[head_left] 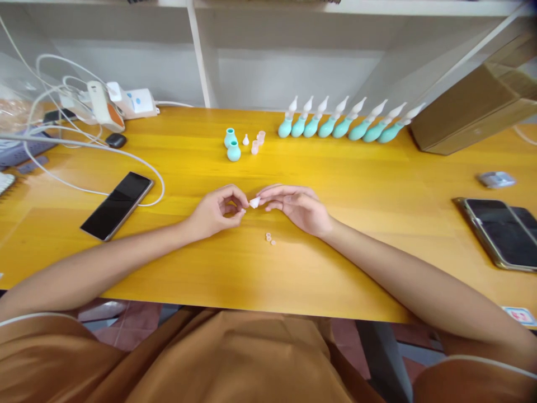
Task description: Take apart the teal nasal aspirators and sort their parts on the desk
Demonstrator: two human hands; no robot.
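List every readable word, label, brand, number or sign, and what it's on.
None legible.
Sticker at the table's right front edge: red marks in a blue border, too small and blurred to read.
White adapter at back left: blue spots, no readable lettering.
Left-hand phone: dark screen, no text visible.
Row of teal bulbs: no lettering visible.
White piece at the fingers: no marking visible.
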